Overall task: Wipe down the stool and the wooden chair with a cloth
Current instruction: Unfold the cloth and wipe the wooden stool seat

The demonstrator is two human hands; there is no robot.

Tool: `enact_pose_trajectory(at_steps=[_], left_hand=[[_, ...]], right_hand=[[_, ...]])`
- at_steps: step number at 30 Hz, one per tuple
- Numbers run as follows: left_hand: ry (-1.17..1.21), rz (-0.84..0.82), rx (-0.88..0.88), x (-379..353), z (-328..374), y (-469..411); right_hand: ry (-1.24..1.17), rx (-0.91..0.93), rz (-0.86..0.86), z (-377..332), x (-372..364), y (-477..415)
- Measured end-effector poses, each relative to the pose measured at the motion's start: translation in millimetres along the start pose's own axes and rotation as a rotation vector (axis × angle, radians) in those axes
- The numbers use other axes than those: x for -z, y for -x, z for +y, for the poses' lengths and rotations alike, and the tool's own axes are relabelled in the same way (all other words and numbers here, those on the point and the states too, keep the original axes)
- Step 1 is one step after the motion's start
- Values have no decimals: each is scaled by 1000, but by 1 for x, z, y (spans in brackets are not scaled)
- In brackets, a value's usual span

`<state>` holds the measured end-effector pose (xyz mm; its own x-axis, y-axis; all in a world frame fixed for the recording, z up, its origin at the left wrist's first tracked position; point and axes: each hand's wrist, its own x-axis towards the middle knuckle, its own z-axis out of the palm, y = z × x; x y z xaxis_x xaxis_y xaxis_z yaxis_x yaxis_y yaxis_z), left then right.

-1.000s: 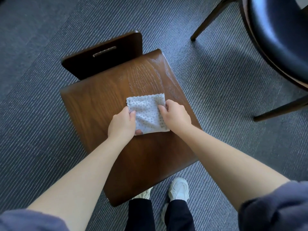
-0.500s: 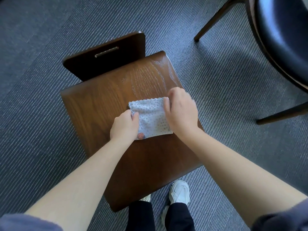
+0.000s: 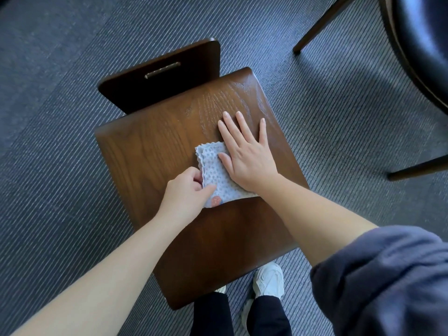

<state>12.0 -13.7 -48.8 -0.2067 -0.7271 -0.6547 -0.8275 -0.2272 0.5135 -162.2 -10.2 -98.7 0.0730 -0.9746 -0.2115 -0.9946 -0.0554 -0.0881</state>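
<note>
Now that my right hand (image 3: 249,161) has let go of the far right corner it was curled over half a second ago, it lies flat, its fingers (image 3: 242,127) straight and spread, palm on the right part of the cloth (image 3: 214,168) and fingertips reaching past it onto the bare wood. My left hand (image 3: 184,190) keeps its grip as before, thumb and fingers (image 3: 209,189) pinched on the cloth's near left edge. The cloth itself sits where it was, about the middle of the seat of the wooden chair (image 3: 150,146), though it looks narrower than a second ago, as if folded over. I judge the folding done and the wiping stroke about to begin, with the flat palm ready to push the cloth across. Pale streaks (image 3: 218,103) show on the far right of the seat; whether they are damp or glare I cannot tell. Beyond the seat, the backrest (image 3: 160,76) looks untouched, and the black-padded seat (image 3: 424,44) at the far right, which I take for the stool, stands well apart on the carpet (image 3: 60,117).
</note>
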Motion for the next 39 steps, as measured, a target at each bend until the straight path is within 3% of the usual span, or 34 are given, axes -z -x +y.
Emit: enact_pose_trajectory(at_steps=[4, 7, 9, 12, 16, 20, 24, 39], left_hand=[[-70, 118, -30, 5, -14, 12], [-277, 384, -294, 7, -13, 18], [-410, 463, -469, 1, -6, 14], [-642, 428, -552, -15, 12, -6], [-795, 321, -484, -39, 15, -34], [-816, 348, -441, -45, 1, -40], [-826, 355, -468, -44, 2, -39], [-845, 351, -517, -41, -3, -45]], right_hand=[[-4, -2, -21, 0, 0, 0], [-70, 4, -33, 0, 6, -1], [-242, -40, -9, 3, 15, -1], [-560, -181, 78, 16, 32, 8], [-840, -379, 156, 37, 48, 41], [-1068, -483, -83, 46, 50, 67], [-1238, -430, -263, 47, 50, 79], [-1215, -141, -709, 18, 53, 68]])
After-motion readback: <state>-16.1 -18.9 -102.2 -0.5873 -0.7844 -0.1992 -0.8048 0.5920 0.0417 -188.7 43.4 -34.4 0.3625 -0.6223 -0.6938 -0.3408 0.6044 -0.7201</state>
